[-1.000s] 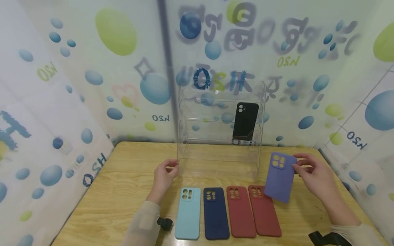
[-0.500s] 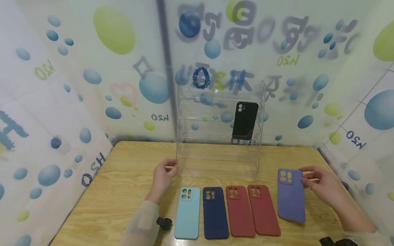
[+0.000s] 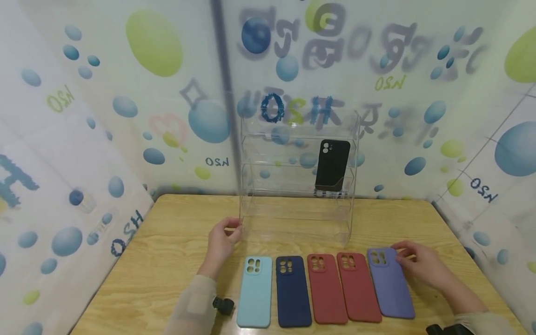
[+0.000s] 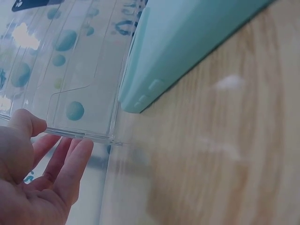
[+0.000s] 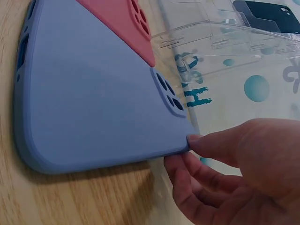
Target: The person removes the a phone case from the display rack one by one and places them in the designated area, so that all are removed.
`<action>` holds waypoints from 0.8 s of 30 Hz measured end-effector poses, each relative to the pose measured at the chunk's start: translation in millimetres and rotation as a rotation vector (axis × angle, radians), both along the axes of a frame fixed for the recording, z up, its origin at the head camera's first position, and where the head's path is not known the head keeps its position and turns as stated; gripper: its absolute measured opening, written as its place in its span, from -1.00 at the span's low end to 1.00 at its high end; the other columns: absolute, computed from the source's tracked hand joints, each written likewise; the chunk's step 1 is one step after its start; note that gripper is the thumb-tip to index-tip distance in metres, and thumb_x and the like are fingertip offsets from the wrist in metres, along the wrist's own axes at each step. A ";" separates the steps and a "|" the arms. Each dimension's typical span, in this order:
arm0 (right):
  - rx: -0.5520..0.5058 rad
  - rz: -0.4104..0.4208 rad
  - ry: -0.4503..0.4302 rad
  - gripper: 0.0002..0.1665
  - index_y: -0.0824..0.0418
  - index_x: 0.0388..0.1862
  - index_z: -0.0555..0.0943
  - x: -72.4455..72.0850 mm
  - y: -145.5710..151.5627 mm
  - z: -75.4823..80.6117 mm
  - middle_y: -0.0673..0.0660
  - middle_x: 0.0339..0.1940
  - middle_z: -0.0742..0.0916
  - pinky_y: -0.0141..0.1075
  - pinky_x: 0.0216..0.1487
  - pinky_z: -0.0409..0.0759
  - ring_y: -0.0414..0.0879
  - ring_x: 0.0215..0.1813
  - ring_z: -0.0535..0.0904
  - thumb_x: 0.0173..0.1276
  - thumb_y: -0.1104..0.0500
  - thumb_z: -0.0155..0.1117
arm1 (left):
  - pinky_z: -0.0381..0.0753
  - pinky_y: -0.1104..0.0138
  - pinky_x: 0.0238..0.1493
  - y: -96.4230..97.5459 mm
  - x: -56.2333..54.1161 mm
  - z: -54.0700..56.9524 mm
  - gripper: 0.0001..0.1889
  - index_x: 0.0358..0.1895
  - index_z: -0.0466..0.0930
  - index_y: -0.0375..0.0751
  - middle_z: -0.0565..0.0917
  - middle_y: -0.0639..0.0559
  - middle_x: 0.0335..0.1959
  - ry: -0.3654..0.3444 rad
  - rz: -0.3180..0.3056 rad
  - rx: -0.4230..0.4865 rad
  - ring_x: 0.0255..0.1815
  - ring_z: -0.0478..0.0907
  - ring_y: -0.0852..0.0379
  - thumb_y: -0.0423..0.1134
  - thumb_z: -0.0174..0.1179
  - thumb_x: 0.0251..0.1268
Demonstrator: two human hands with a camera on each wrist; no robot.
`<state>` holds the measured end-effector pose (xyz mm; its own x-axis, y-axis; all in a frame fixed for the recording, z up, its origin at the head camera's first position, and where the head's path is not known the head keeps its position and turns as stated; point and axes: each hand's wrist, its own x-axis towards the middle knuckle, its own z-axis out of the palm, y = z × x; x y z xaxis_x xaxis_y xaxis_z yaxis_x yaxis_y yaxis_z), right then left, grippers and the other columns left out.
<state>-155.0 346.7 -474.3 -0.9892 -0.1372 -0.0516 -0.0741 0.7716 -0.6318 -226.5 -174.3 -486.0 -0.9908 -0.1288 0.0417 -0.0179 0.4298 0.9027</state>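
Observation:
My right hand (image 3: 423, 264) pinches the top right corner of a purple phone case (image 3: 392, 286), which lies at the right end of a row on the table. The right wrist view shows the thumb on top of the case (image 5: 93, 93) and the fingers below its edge. With thumb and fingers on either side, my left hand (image 3: 222, 239) grips the left edge of a clear tiered display rack (image 3: 295, 215); the left wrist view shows the hand (image 4: 51, 173) at that edge. A black phone case (image 3: 332, 165) leans in the rack's right part.
Left of the purple case lie two red phone cases (image 3: 327, 291), a navy one (image 3: 293, 293) and a light blue one (image 3: 254, 293) on the wooden table (image 3: 176, 242). Behind the rack stands a wall covering (image 3: 167, 116) with printed blue and green dots.
The purple case came down from a tilted, raised position, first swinging right, then back left to lie beside the right-hand red case. My left hand stayed at the rack's edge.

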 end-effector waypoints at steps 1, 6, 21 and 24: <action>0.000 0.001 -0.007 -0.65 0.41 0.17 0.59 -0.4 -0.3 -1.1 0.19 -0.18 0.77 -0.35 -0.36 0.67 -0.09 -0.21 0.69 0.45 0.32 0.29 | 0.73 0.36 -0.20 -0.2 0.3 -0.5 -0.79 0.09 0.67 -0.16 0.69 -0.13 0.07 -0.002 0.001 0.000 -0.10 0.65 0.01 -0.28 0.25 0.46; -0.038 -0.023 -0.090 -0.65 0.41 0.17 0.60 -1.9 -3.3 -2.5 0.18 -0.22 0.76 -0.32 -0.39 0.70 -0.09 -0.28 0.68 0.44 0.33 0.28 | 0.73 0.35 -0.19 -2.2 2.4 -0.2 -0.78 0.09 0.67 -0.18 0.68 -0.13 0.07 -0.013 0.002 0.002 -0.10 0.64 0.02 -0.27 0.25 0.48; 0.103 -0.081 -0.111 -0.66 0.39 0.05 0.64 -8.6 -13.7 6.0 0.10 -0.33 0.72 -0.27 -0.37 0.57 -0.12 -0.32 0.59 0.35 0.27 0.38 | 0.72 0.38 -0.23 -1.7 -1.5 1.3 -0.77 0.09 0.67 -0.22 0.68 -0.15 0.06 0.001 -0.007 0.012 -0.14 0.65 0.03 -0.27 0.24 0.47; 0.137 -0.092 -0.093 -0.65 0.40 0.04 0.64 -8.3 -18.4 8.9 0.12 -0.32 0.73 -0.25 -0.37 0.54 -0.13 -0.35 0.58 0.38 0.19 0.36 | 0.73 0.37 -0.21 -0.9 -0.9 -1.2 -0.78 0.09 0.67 -0.20 0.69 -0.15 0.05 -0.001 -0.007 0.010 -0.13 0.65 0.03 -0.28 0.24 0.47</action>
